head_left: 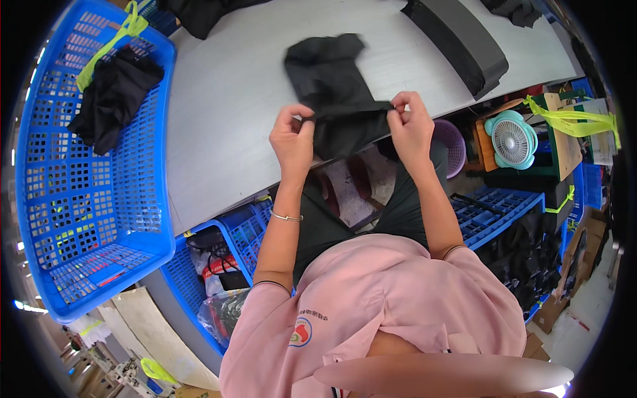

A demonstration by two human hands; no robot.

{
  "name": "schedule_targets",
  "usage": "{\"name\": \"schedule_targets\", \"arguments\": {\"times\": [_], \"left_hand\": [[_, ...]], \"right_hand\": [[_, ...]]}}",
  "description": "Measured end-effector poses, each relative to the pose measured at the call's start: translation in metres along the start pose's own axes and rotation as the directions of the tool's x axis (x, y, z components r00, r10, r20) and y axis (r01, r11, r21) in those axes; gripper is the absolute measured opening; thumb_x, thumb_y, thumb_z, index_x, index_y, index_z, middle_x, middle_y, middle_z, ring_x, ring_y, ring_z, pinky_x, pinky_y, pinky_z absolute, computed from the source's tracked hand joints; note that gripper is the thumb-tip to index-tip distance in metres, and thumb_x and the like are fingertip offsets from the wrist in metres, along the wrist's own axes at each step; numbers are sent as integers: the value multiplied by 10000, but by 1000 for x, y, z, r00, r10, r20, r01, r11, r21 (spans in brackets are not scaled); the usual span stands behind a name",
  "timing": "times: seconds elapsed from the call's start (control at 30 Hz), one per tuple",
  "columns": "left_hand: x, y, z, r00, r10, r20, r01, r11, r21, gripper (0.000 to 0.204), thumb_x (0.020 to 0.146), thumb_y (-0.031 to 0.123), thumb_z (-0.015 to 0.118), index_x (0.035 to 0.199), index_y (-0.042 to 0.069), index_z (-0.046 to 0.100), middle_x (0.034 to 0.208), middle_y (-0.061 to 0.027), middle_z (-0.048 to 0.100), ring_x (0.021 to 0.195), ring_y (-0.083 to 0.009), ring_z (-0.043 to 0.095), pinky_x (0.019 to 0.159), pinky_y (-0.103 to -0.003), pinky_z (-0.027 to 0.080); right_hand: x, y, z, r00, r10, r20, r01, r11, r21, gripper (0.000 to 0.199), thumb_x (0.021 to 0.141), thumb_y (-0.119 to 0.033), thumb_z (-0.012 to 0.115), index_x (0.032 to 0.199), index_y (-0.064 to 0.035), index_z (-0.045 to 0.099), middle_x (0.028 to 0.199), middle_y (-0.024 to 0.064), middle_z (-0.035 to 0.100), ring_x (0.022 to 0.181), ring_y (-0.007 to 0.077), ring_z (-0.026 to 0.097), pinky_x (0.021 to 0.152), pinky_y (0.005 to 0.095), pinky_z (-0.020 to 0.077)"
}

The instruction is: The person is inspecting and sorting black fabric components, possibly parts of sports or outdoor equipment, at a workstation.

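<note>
A piece of black fabric (332,73) lies partly on the pale table (225,126) and hangs over its front edge toward my lap. My left hand (293,136) pinches one end of a straight fold across it, thumb against fingers. At the other end of that fold, my right hand (411,129) grips the cloth the same way. Between the hands the edge is stretched nearly taut. The far part of the cloth is blurred, so its exact shape cannot be made out.
To the left stands a large blue plastic basket (73,192) with crumpled black cloth (119,96) inside. A long stack of black pieces (461,46) sits at the table's far right. Off the right edge are a turquoise fan (511,140), a purple basket (451,149) and a blue crate (501,205).
</note>
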State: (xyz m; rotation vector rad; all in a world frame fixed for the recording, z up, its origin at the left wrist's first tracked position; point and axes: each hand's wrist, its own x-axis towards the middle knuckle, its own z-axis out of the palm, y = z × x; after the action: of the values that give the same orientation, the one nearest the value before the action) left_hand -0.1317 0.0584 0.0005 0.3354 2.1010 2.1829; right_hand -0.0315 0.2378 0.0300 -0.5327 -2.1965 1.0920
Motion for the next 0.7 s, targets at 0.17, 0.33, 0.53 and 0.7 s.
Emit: {"name": "schedule_targets", "arguments": {"times": [0.17, 0.33, 0.53, 0.7], "left_hand": [[1, -3, -3, 991, -37, -130, 29, 998, -61, 160, 894, -27, 693, 1044, 15, 656, 928, 18, 632, 758, -35, 546, 656, -210, 422], [-2, -2, -10, 977, -214, 18, 213, 952, -219, 198, 870, -46, 695, 1060, -18, 648, 950, 9, 645, 822, -60, 572, 749, -217, 437], [-7, 16, -5, 996, 16, 84, -8, 996, -89, 236, 858, -84, 666, 1074, 12, 672, 948, 23, 668, 711, -38, 529, 638, -220, 451], [11, 17, -4, 963, 126, -240, -80, 978, 194, 368, 819, -98, 658, 1161, 36, 649, 1007, -16, 673, 581, -36, 472, 551, -220, 431]], "right_hand": [[4, 6, 8, 955, 229, 186, -265, 944, 196, 237, 957, -216, 680, 1057, -6, 636, 819, 73, 660, 668, 119, 627, 593, 268, 488], [-5, 4, 8, 833, 189, 520, -464, 751, 470, 213, 951, -183, 710, 1023, 10, 657, 836, 35, 673, 709, 95, 642, 680, 236, 516], [-3, -5, 24, 936, 163, 311, -232, 952, 202, 148, 927, -108, 692, 971, 8, 612, 558, 55, 552, 501, 99, 529, 498, 288, 410], [11, 12, 15, 968, 194, 161, -207, 976, 70, 241, 927, -120, 659, 1144, -34, 599, 622, 83, 586, 529, 149, 554, 541, 304, 440]]}}
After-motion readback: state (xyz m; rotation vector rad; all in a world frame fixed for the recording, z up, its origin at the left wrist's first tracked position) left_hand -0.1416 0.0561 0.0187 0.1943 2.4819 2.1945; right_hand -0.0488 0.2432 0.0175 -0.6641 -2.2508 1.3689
